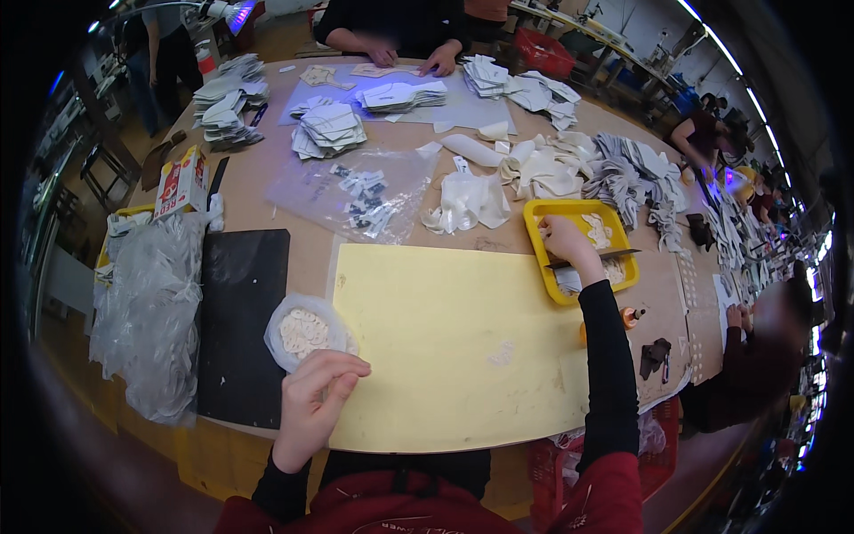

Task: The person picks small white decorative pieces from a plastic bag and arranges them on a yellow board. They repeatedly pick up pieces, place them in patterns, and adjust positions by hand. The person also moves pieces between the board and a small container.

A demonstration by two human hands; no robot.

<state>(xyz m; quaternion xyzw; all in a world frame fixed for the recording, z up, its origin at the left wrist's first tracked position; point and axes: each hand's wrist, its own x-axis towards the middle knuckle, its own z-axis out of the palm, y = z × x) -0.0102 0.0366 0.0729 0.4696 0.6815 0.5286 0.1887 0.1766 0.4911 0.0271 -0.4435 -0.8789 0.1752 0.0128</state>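
Note:
My left hand (pixel 318 398) hovers by the near left corner of a pale yellow sheet (pixel 445 356), its fingertips pinched together. Whatever lies between them, if anything, is too small to see. Just beyond it, a clear plastic bag (pixel 277 336) holds many small off-white pieces (pixel 303 332). My right arm reaches forward over the sheet, and my right hand (pixel 569 242) is inside a yellow tray (pixel 628 279), fingers curled down and closed; their tips are partly hidden. Small off-white pieces (pixel 598 233) lie in the tray. A dark, blade-like strip (pixel 614 254) rests across it.
Left of the sheet lie a black board (pixel 242 329) and bundled clear plastic (pixel 147 311). Beyond are a plastic bag with small labels (pixel 365 196), cream material pieces (pixel 467 200) and grey stacks (pixel 623 173). An orange bottle (pixel 630 317) stands near my right forearm. A co-worker's hands (pixel 382 55) work opposite.

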